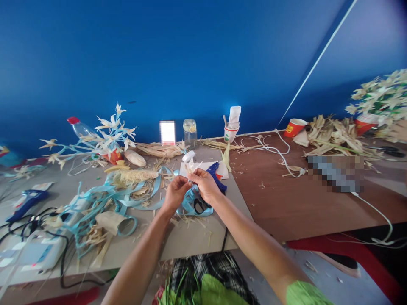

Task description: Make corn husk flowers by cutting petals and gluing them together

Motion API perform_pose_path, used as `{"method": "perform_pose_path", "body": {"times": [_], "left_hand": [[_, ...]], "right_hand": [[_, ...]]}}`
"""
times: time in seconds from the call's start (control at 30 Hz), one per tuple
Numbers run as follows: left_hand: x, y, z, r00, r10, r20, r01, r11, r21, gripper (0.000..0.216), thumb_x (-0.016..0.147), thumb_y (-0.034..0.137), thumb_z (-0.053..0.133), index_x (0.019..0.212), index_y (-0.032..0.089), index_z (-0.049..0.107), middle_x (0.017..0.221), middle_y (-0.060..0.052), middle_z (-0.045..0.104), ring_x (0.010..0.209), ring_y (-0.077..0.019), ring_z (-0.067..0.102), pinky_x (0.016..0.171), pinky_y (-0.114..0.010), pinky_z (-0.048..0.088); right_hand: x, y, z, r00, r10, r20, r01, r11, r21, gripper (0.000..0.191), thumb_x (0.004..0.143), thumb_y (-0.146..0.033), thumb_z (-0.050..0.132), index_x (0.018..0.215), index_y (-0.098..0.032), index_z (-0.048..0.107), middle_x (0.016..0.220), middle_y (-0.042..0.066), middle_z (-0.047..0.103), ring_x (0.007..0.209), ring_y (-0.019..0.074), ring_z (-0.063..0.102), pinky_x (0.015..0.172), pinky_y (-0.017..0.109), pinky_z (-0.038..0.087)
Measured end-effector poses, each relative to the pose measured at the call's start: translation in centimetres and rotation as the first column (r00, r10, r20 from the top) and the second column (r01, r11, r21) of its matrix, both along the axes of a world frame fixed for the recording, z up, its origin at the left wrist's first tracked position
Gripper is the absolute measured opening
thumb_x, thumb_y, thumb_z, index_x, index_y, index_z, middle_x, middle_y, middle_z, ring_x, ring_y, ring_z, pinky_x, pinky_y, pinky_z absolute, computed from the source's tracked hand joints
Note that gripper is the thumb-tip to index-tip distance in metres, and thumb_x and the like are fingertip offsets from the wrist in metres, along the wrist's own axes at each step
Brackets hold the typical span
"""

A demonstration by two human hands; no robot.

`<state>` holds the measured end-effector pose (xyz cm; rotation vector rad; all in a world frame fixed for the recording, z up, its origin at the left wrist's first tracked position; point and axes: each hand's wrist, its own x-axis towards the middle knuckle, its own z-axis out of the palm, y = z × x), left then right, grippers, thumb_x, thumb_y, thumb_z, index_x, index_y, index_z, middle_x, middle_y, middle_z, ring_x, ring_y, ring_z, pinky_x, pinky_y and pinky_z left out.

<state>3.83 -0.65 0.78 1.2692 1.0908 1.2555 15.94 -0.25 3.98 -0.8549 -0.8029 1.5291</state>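
Husk piece pinched between 2 hands

Counted across the 2 tables: 2 blue glue guns, 3 paper cups, 1 glass jar, 1 plastic bottle and 1 pair of scissors. The grey table [197,237] lies near and left; the brown table [286,207] joins it on the right. 1 glue gun [218,178] lies just beyond the right hand, partly on a white sheet [223,170]. The other glue gun [27,201] lies well apart at the left edge. The white cup [230,134] stands far, where the tables meet, with the jar [190,132] just left of it. 1 red cup [295,127] sits tilted at the far right, and a 2nd red cup [365,123] further right carries pale flowers. The bottle [79,126], red-capped and tilted, shows at the far left behind a spray of husk flowers [111,127] on blue stems.

The left hand [174,192] and right hand [206,184] meet over the middle of the grey table. Both sets of fingers are drawn in narrow, thumbs against fingertips, gripping the husk piece [191,166] from either side. Its pale pointed strips stand up just above the fingertips, in front of the white sheet. The scissors [199,206] lie on blue ribbon [133,199] just near of the right wrist.
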Motion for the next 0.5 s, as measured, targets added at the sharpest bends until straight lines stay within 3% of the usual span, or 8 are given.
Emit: {"method": "perform_pose_path", "body": {"times": [0.23, 0.5], "left_hand": [[0.0, -0.4, 0.2, 0.933, 0.213, -0.291, -0.136, 0.955, 0.265, 0.013, 0.070, 0.023, 0.065, 0.069, 0.018, 0.053, 0.067, 0.002, 0.054, 0.066, -0.0125, 0.048, 0.067, -0.026, 0.038], [0.1, -0.9, 1.0, 0.877, 0.290, -0.384, -0.124, 0.907, 0.403, 0.015, 0.075, 0.023, 0.059, 0.064, 0.019, 0.051, 0.064, 0.001, 0.052, 0.065, -0.0136, 0.047, 0.066, -0.027, 0.036]], "right_hand": [[-0.2, 0.1, -0.3, 0.999, -0.029, 0.019, 0.030, 0.999, -0.015, 0.028, 0.052, -0.029, 0.074, 0.054, -0.019, 0.048, 0.051, -0.007, 0.047, 0.052, 0.0072, 0.039, 0.057, 0.025, 0.032], [-0.5, 0.0, -0.7, 0.999, 0.014, 0.041, -0.014, 1.000, -0.002, 0.029, 0.053, -0.036, 0.077, 0.061, -0.018, 0.055, 0.059, -0.004, 0.054, 0.058, 0.0098, 0.045, 0.060, 0.026, 0.033]]}}
